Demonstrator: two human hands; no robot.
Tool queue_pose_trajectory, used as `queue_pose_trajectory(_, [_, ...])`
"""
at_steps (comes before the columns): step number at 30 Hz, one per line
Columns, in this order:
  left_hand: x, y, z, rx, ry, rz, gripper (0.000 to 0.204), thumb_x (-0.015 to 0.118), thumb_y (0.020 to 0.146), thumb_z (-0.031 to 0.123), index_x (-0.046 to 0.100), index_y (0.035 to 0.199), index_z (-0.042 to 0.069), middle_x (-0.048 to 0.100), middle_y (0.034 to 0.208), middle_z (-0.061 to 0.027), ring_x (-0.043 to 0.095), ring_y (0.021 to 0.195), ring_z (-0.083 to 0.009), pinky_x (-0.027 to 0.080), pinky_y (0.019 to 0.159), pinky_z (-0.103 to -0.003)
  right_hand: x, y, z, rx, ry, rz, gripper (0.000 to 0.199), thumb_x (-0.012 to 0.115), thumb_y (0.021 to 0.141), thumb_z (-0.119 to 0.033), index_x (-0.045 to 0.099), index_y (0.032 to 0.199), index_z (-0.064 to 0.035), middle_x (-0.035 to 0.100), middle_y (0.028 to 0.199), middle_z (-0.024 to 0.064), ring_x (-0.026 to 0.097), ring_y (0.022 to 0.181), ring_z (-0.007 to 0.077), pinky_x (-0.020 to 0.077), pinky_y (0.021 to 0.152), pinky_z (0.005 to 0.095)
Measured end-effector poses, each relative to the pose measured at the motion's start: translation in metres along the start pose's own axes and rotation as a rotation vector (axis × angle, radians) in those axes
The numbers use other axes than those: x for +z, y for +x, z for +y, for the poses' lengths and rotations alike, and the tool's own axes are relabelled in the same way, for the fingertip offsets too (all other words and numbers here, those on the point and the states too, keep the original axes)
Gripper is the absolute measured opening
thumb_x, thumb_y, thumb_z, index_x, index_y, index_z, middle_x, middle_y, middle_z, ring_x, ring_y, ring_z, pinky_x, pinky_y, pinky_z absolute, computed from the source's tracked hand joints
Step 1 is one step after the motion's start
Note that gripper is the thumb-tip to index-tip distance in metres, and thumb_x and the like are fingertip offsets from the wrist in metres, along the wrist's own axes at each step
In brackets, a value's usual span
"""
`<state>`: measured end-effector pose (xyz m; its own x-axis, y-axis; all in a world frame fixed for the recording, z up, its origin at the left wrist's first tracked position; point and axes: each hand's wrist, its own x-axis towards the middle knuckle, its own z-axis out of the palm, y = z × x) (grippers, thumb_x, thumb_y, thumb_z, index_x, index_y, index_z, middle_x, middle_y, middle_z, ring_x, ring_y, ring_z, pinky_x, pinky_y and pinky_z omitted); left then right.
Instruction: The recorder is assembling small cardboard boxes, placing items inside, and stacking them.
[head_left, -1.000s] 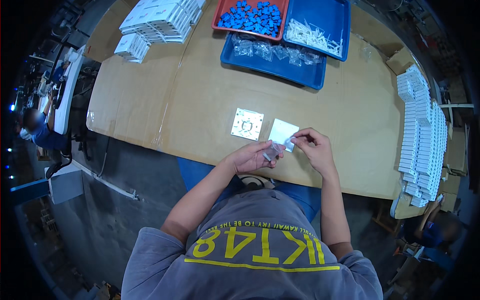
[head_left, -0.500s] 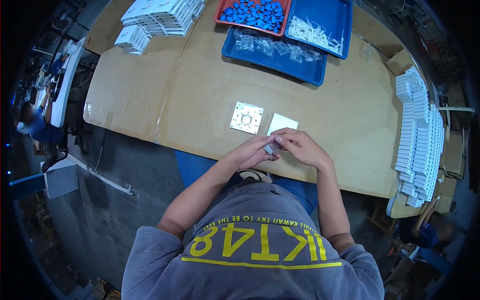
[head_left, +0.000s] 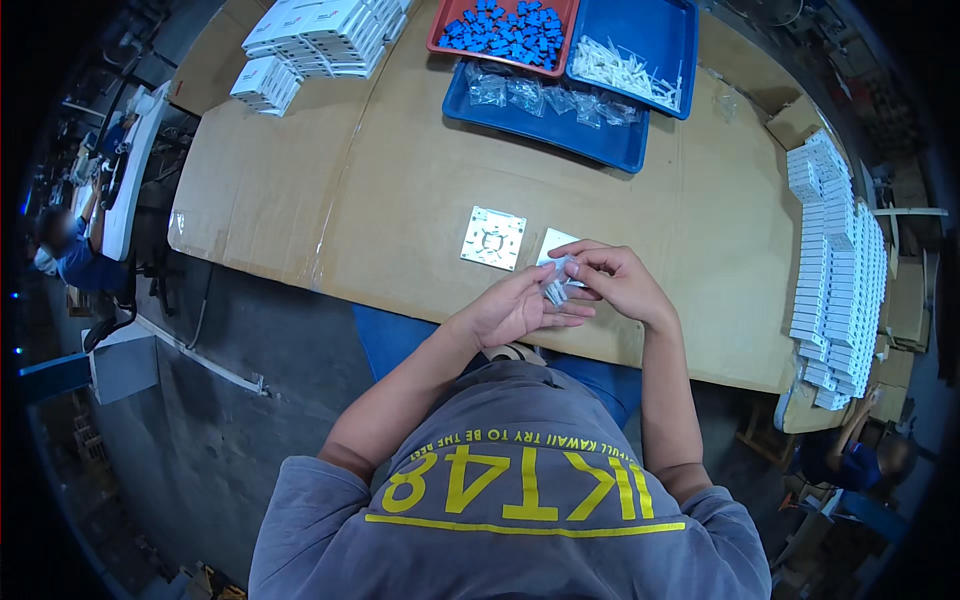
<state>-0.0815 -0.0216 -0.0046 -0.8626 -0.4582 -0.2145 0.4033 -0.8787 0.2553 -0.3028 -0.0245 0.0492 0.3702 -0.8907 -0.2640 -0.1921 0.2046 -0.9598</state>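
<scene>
Between my two hands is a small transparent plastic bag point(head_left: 556, 290) with pale contents that I cannot make out. My left hand point(head_left: 512, 308) holds it from the left between thumb and fingers, the lower fingers stretched under it. From the right, thumb and forefinger of my right hand point(head_left: 628, 288) pinch its upper part. Just beyond the hands lies a flat white square plate point(head_left: 553, 240), partly covered by my right hand. To its left, a white square plate with a round cut-out pattern point(head_left: 493, 239) lies flat on the cardboard-covered table point(head_left: 400, 200).
Farther back stand a red tray point(head_left: 437, 40) of blue pieces, a blue tray point(head_left: 687, 60) of white sticks and a lower blue tray point(head_left: 600, 148) of small bags. White boxes are stacked at the back left point(head_left: 320, 35) and right point(head_left: 825, 280). Other people work at both sides.
My right hand has shifted slightly right and up, its fingers pinching the bag. The left hand's fingers have spread, and more of the bag shows between the hands.
</scene>
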Motion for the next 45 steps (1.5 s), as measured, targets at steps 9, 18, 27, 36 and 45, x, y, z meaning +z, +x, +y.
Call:
queue_pose_trajectory(9, [-0.015,0.004,-0.016,0.058,0.267,0.133,0.047,0.051,0.112,0.031,0.051,0.148,0.000,0.069,0.121,-0.0107,0.072,0.107,-0.0236,0.058,0.099,-0.039,0.008,-0.008,0.003,0.141,-0.030,-0.198,0.035,0.056,0.111,-0.026,0.073,0.116,0.0041,0.072,0.122,0.0105,0.064,0.101,0.0139,0.0531,0.090,0.0306])
queue_pose_trajectory(18, [-0.025,0.003,-0.013,0.043,0.359,0.101,0.045,0.058,0.109,0.028,0.057,0.146,0.002,0.069,0.123,-0.0102,0.068,0.108,-0.0185,0.056,0.098,-0.035,0.001,-0.003,0.003,-0.023,-0.173,-0.227,0.035,0.056,0.111,-0.027,0.073,0.126,-0.0004,0.068,0.135,0.0125,0.067,0.113,0.0191,0.0520,0.100,0.0338])
queue_pose_trajectory(27, [-0.071,-0.008,-0.024,-0.102,0.073,-0.041,0.053,0.040,0.115,0.035,0.038,0.158,0.004,0.063,0.123,-0.0093,0.065,0.093,-0.0168,0.055,0.095,-0.036,-0.134,0.097,0.004,-0.144,-0.355,0.500,0.023,0.068,0.101,-0.020,0.076,0.111,-0.0008,0.078,0.099,0.0085,0.071,0.088,0.0162,0.0560,0.080,0.0332])
queue_pose_trajectory(36, [-0.075,-0.006,-0.019,-0.093,-0.096,-0.101,0.055,0.046,0.113,0.032,0.036,0.161,0.007,0.062,0.129,-0.0090,0.062,0.102,-0.0223,0.052,0.097,-0.039,-0.248,0.196,-0.004,0.019,-0.864,1.029,0.017,0.070,0.089,-0.020,0.075,0.103,-0.0100,0.078,0.104,0.0152,0.073,0.101,0.0385,0.0583,0.086,0.0475])
queue_pose_trajectory(45, [-0.081,0.003,-0.017,-0.164,-0.149,-0.166,0.058,0.045,0.114,0.030,0.030,0.162,0.003,0.060,0.135,-0.0131,0.065,0.106,-0.0242,0.054,0.100,-0.040,-0.259,0.230,0.004,0.178,-0.868,1.109,0.031,0.084,0.075,-0.024,0.076,0.102,-0.0112,0.078,0.101,0.0158,0.075,0.099,0.0348,0.0580,0.085,0.0449])
